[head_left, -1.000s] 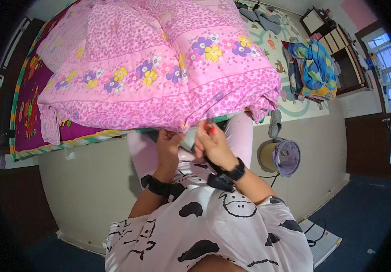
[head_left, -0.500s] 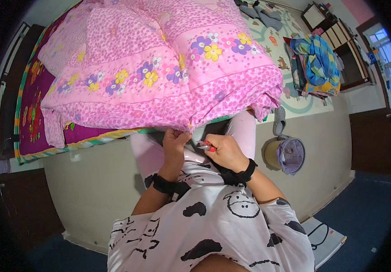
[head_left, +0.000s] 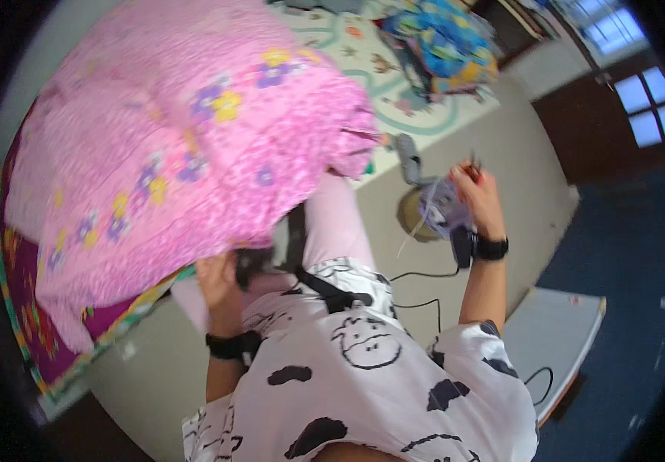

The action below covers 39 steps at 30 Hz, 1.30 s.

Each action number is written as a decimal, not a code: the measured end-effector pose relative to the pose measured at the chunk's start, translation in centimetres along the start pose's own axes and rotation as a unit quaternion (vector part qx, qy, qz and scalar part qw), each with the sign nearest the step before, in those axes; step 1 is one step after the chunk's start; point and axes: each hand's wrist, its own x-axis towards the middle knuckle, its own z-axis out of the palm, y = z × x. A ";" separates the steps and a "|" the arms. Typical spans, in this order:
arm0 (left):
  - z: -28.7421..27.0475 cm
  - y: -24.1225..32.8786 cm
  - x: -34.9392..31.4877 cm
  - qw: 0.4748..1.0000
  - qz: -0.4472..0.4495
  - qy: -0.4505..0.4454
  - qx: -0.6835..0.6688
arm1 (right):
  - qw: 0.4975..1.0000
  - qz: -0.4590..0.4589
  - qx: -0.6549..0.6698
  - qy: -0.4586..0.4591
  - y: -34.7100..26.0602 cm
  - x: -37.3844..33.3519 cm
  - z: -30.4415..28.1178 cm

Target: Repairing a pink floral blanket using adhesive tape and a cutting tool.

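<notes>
Pink floral quilt [head_left: 147, 138] spreads over the bed ahead of you and to your left, strewn with purple and yellow flowers. Your white top [head_left: 394, 377] with black patches fills the lower middle of the view. Beyond the quilt's right end you have a pale mat [head_left: 340, 46] with green curves, and far to your right a dark brown door [head_left: 571, 138] with small panes. Closer on that side lies a flat, light-coloured panel [head_left: 560, 316]. Under the quilt's lower left edge shows a strip of purple bedcover [head_left: 109, 314] with a striped border. A heap of blue and yellow cloth [head_left: 444, 42] sits at the mat's far side.

Near your right hand [head_left: 475, 196] stands a yellowish bin [head_left: 412, 217] with a purple liner. That hand is raised, well apart from the quilt, its fingers closed round a small pointed tool [head_left: 476, 164] with a touch of red. Your left hand [head_left: 217, 283] is at the quilt's near hem, fingers fairly straight and close together; blur hides whether they pinch the fabric, so you cannot tell. One grey slipper [head_left: 407, 158] rests just beyond the bin. Thinnest of all, a white strand [head_left: 404, 245] hangs in front of the bin.
</notes>
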 end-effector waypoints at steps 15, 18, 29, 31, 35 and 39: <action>-1.6 0.4 1.8 0.907 -0.190 0.114 -0.357 | 0.854 0.282 -0.385 0.206 22.7 6.5 -20.8; -1.5 0.3 2.0 0.905 -0.203 0.128 -0.351 | 0.854 0.259 -0.391 0.226 24.1 6.2 -21.6; -2.1 -0.9 2.0 0.901 -0.189 0.156 -0.359 | 0.888 0.275 -0.231 0.287 25.1 7.5 -21.6; -2.2 -0.7 1.8 0.942 -0.168 0.144 -0.254 | 0.892 0.286 -0.263 0.232 23.8 8.4 -20.7; -0.6 1.4 2.5 0.906 -0.199 0.153 -0.341 | 0.933 0.082 -0.200 0.288 21.9 7.8 -15.9; -1.1 2.4 2.5 0.893 -0.175 0.166 -0.379 | 0.979 -0.100 -0.093 0.154 14.4 6.2 -0.8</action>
